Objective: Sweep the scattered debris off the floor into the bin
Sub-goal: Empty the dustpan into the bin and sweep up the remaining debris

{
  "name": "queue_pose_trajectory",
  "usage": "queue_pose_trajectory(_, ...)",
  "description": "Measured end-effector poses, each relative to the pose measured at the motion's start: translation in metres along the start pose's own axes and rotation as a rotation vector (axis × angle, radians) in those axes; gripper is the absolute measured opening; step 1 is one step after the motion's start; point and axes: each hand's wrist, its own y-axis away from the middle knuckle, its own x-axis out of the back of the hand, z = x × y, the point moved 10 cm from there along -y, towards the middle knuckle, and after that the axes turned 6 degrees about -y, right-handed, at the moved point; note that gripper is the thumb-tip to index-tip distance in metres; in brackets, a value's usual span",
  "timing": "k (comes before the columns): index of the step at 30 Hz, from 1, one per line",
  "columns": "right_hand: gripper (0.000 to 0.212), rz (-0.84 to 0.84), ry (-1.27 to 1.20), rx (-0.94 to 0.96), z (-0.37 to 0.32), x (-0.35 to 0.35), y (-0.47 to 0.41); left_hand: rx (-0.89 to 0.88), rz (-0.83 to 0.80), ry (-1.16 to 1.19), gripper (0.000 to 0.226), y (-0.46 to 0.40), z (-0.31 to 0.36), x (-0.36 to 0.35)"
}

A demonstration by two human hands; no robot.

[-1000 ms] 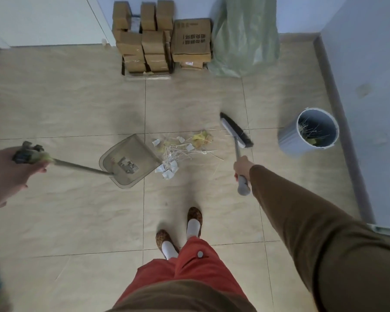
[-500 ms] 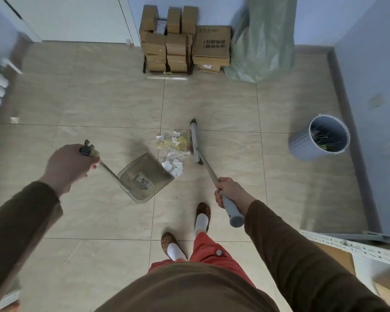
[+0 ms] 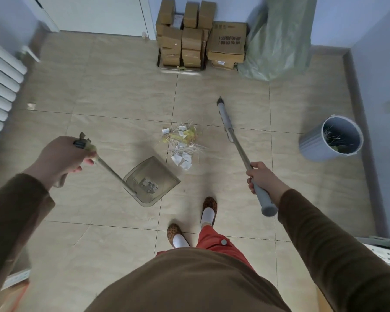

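A small pile of debris (image 3: pixel 183 143), paper scraps, yellow bits and thin sticks, lies on the tiled floor in the middle. My left hand (image 3: pixel 62 158) grips the long handle of a translucent dustpan (image 3: pixel 151 181), whose pan rests on the floor just left of and below the pile. My right hand (image 3: pixel 260 179) grips the grey handle of a broom (image 3: pixel 225 119); its head sits to the right of the pile, a short gap away. A grey round bin (image 3: pixel 331 139) with some sticks inside stands at the right by the wall.
Stacked cardboard boxes (image 3: pixel 200 37) and a green plastic-wrapped bundle (image 3: pixel 277 39) stand against the far wall. A white radiator (image 3: pixel 0 91) lines the left wall. My feet (image 3: pixel 193 221) stand just below the pile. A metal shelf edge (image 3: pixel 385 251) juts in at lower right.
The broom head swung from the pile's right edge out further right and away. The dustpan drew back slightly from the pile. The camera view shifted.
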Motion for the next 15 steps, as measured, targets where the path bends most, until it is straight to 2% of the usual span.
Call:
queue_pose_trajectory(3, 0.035, -0.008, -0.003, -0.01, -0.006, -0.003, -0.01, 0.021, -0.055, 0.05, 0.015, 0.004, -0.014, -0.016)
queue_pose_trajectory(8, 0.03, -0.001, 0.097, -0.035, 0.006, -0.021, -0.024, 0.12, -0.208, 0.261, 0.016, 0.014, -0.03, -0.05)
queue_pose_trajectory(11, 0.018, -0.04, 0.132, -0.066, 0.015, -0.056, -0.027, 0.124, -0.2, 0.339, 0.013, 0.018, -0.018, -0.061)
queue_pose_trajectory(13, 0.027, -0.07, 0.133, -0.121, 0.026, -0.081, -0.023, 0.094, -0.217, 0.356, 0.014, 0.02, 0.002, -0.072)
queue_pose_trajectory(15, 0.025, -0.12, 0.016, -0.222, 0.042, -0.109, -0.014, 0.069, -0.239, 0.374, 0.015, 0.02, 0.025, -0.083)
